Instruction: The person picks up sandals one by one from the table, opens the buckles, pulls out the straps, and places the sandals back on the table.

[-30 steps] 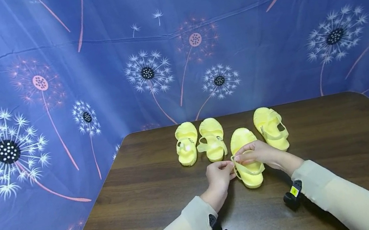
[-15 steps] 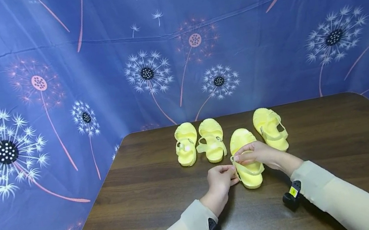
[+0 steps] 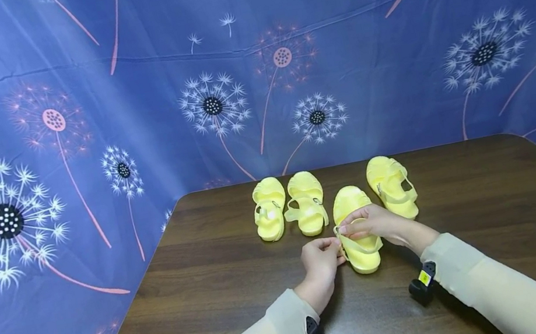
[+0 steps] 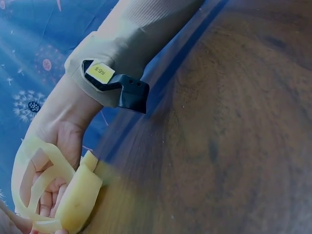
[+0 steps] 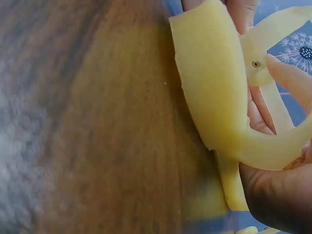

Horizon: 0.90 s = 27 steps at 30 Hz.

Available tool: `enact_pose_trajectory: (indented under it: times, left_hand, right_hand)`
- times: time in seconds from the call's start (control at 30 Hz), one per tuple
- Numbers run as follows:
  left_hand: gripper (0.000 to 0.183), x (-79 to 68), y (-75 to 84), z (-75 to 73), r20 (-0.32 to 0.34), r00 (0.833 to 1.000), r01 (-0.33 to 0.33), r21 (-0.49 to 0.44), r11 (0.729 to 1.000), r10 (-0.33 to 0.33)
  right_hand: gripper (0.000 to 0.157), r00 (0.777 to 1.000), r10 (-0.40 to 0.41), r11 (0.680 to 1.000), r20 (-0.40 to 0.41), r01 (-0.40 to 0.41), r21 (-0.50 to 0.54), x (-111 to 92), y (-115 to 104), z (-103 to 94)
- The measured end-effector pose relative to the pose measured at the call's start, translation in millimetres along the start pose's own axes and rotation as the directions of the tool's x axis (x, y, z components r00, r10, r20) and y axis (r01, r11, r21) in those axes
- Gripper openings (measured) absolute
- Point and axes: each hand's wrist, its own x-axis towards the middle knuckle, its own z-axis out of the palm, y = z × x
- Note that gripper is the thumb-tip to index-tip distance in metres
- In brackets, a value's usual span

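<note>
A yellow sandal (image 3: 365,262) lies toe-away on the table, with its straps raised in loops. My right hand (image 3: 381,225) reaches over it from the right and pinches a strap near its left edge. My left hand (image 3: 318,268) pinches the strap at the sandal's left side, close to the right fingertips. In the right wrist view a small metal stud (image 5: 256,64) shows on the strap. From the left wrist, the sandal's heel (image 4: 80,197) and looped straps partly cover the right hand's fingers. The exact fingertip contact on the strap is partly hidden.
Two yellow sandals, one (image 3: 270,211) beside another (image 3: 308,204), lie to the left near the back edge. A further yellow sandal (image 3: 392,187) lies behind the right hand. The brown wooden table (image 3: 213,282) meets a blue dandelion-print cloth (image 3: 143,123) behind.
My left fingers have shifted slightly at the sandal's left strap. The right hand keeps its pinch, and the sandals stay about where they were.
</note>
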Motion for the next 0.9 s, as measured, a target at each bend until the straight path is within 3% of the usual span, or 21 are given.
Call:
enact_pose_trajectory:
  times: [0.47,0.9]
  left_hand:
    - [0.007,3.9,6.9,-0.1,-0.044,0.997,-0.057,0.049,0.997,0.059]
    - [0.012,-3.0,5.7,-6.1,0.079,0.996,0.039,-0.036,0.999,-0.036]
  right_hand:
    - [0.034,1.0,-0.02,1.0,0.001,0.02,-0.014,0.1,0.4,1.3]
    - [0.033,1.0,-0.025,0.999,-0.001,0.025,-0.022,-3.1,-0.5,0.8]
